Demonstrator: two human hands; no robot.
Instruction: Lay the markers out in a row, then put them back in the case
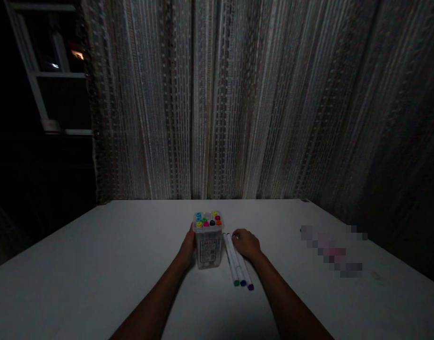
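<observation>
A clear plastic marker box [208,245] stands upright on the white table [96,264], filled with several markers whose coloured caps show at the top. My left hand [188,245] is wrapped against the box's left side, holding it. Three white markers [236,264] lie side by side just right of the box, with green, blue and purple caps pointing toward me. My right hand [247,244] rests on the far ends of these markers, fingers curled down onto them.
A striped curtain [238,94] hangs right behind the table's far edge. A dark window [50,71] is at the upper left. A blurred-out patch [333,252] lies on the table at the right.
</observation>
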